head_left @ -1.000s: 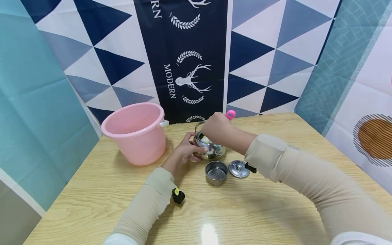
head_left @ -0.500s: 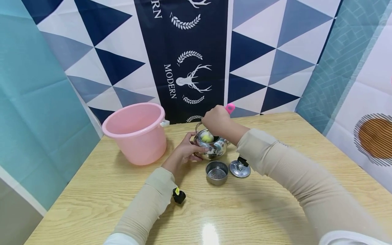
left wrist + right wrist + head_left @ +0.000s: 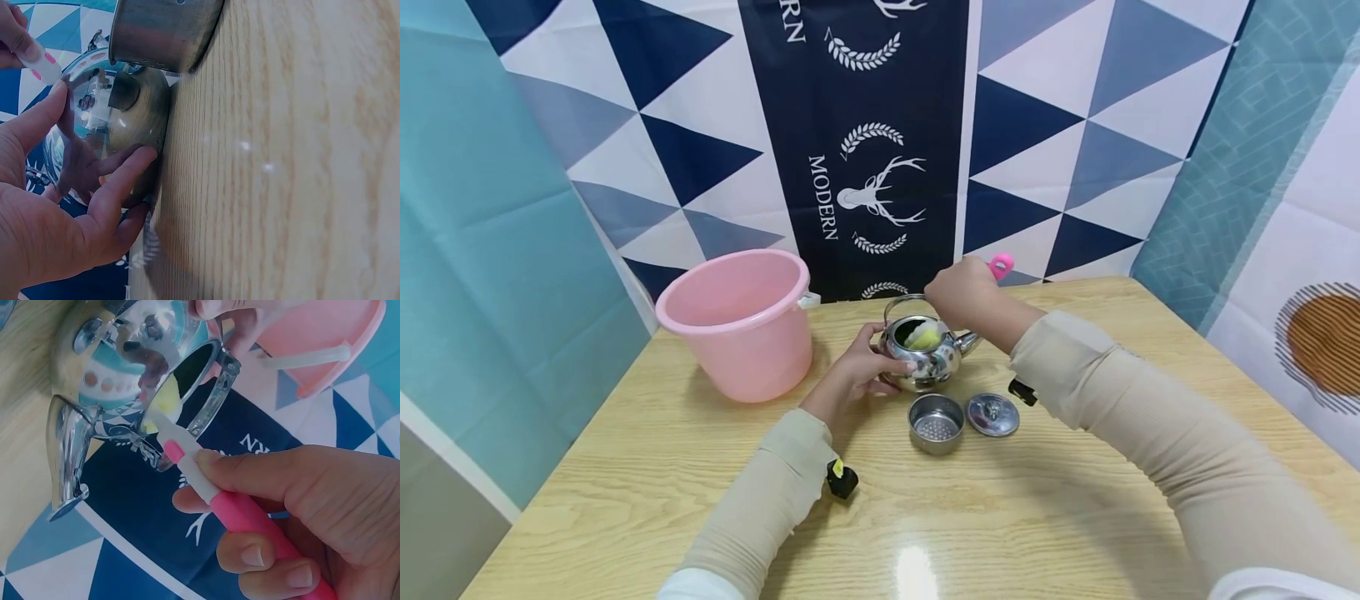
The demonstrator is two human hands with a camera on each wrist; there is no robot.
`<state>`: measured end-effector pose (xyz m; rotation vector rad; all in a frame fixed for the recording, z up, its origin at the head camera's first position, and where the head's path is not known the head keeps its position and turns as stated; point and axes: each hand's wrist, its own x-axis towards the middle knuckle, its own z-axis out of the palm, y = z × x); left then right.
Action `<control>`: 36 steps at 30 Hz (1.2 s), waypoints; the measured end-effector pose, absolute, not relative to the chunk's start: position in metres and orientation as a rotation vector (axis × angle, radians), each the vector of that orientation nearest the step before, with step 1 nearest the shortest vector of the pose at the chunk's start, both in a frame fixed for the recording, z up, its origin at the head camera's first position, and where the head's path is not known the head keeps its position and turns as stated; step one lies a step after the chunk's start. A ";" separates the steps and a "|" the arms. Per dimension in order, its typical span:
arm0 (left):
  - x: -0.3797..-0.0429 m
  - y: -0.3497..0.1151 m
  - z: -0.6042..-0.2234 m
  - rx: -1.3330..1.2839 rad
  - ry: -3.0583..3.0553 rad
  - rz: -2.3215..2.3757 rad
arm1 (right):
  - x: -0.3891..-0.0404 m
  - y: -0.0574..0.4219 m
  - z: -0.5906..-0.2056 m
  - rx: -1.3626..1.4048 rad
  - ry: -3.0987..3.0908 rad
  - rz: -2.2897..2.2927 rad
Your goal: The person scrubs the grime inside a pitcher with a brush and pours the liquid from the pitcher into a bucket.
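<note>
Since the earlier frame, my right hand [image 3: 962, 292] has been shifting, brush [image 3: 187, 450] and all, toward the spout side of the teapot [image 3: 934, 371], so the spout [image 3: 969, 342] is now showing. Under the teapot, the bench [image 3: 865, 542] is looking smooth and glossy, and a hard push could be setting the pot skidding. Well to the teapot's left, the pink bucket [image 3: 737, 354] is standing clear of trouble. The teapot itself is sitting upright, mouth uncovered; I can't tell whether it is holding liquid, but any inside could be slopping out with rough scrubbing. My left hand [image 3: 861, 367] is cupping its left flank, and that polished metal could be twisting in my fingers if the grip slackens. On my side of the teapot, the strainer [image 3: 936, 446] is resting near enough to be knocked if the pot slides toward me; the lid [image 3: 992, 415], nearer the spout side, could be bumped next. At the teapot's mouth, my right hand is wrapping the brush's pink grip, thumb pressing its white neck. The sponge head [image 3: 167, 400] is sitting in the opening, and could be snagging on the arched handle [image 3: 215, 397] coming out.
</note>
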<state>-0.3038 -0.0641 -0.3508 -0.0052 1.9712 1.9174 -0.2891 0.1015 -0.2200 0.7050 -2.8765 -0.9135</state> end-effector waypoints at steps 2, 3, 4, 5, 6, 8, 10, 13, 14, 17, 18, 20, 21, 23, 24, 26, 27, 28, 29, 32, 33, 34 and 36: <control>-0.304 -0.064 -0.350 -0.011 1.970 1.914 | -0.287 0.102 -0.220 0.721 -2.872 -0.917; -0.304 -0.064 -0.350 -0.015 1.969 1.913 | -0.285 0.102 -0.220 0.732 -2.865 -0.915; -0.304 -0.064 -0.350 -0.018 1.968 1.913 | -0.284 0.102 -0.219 0.743 -2.861 -0.911; -0.304 -0.064 -0.349 -0.021 1.970 1.912 | -0.282 0.102 -0.219 0.751 -2.859 -0.907; -0.304 -0.064 -0.349 -0.024 1.971 1.912 | -0.281 0.101 -0.219 0.762 -2.855 -0.902; -0.304 -0.063 -0.349 -0.026 1.971 1.911 | -0.277 0.099 -0.218 0.785 -2.850 -0.893; -0.303 -0.063 -0.350 -0.023 1.970 1.913 | -0.275 0.097 -0.216 0.798 -2.857 -0.888; -0.303 -0.063 -0.350 -0.019 1.967 1.910 | -0.271 0.095 -0.215 0.814 -2.863 -0.898; -0.303 -0.063 -0.350 -0.019 1.965 1.910 | -0.271 0.094 -0.215 0.817 -2.866 -0.901; -0.303 -0.063 -0.350 -0.017 1.962 1.906 | -0.270 0.091 -0.215 0.822 -2.871 -0.896; -0.303 -0.063 -0.350 -0.016 1.963 1.905 | -0.270 0.090 -0.215 0.822 -2.873 -0.891; -0.302 -0.064 -0.349 -0.014 1.964 1.906 | -0.271 0.089 -0.215 0.822 -2.875 -0.876; -0.302 -0.064 -0.348 -0.013 1.964 1.909 | -0.271 0.088 -0.216 0.824 -2.871 -0.869; -0.302 -0.064 -0.347 -0.010 1.969 1.911 | -0.272 0.087 -0.216 0.828 -2.858 -0.855; -0.301 -0.064 -0.346 -0.011 1.969 1.913 | -0.273 0.087 -0.217 0.830 -2.848 -0.851; -0.301 -0.064 -0.345 -0.012 1.964 1.919 | -0.275 0.086 -0.218 0.835 -2.824 -0.846; -0.301 -0.065 -0.345 -0.015 1.963 1.920 | -0.275 0.085 -0.219 0.834 -2.815 -0.847; -0.301 -0.065 -0.345 -0.019 1.962 1.920 | -0.276 0.085 -0.219 0.833 -2.808 -0.849; -0.302 -0.065 -0.346 -0.024 1.960 1.920 | -0.278 0.085 -0.220 0.830 -2.803 -0.853; -0.302 -0.065 -0.346 -0.030 1.956 1.918 | -0.281 0.085 -0.222 0.803 -2.796 -0.865; -0.302 -0.065 -0.347 -0.029 1.957 1.915 | -0.281 0.086 -0.222 0.786 -2.801 -0.870; -0.303 -0.064 -0.347 -0.025 1.956 1.913 | -0.282 0.086 -0.223 0.769 -2.808 -0.871; -0.302 -0.064 -0.347 -0.019 1.956 1.909 | -0.283 0.088 -0.223 0.729 -2.827 -0.866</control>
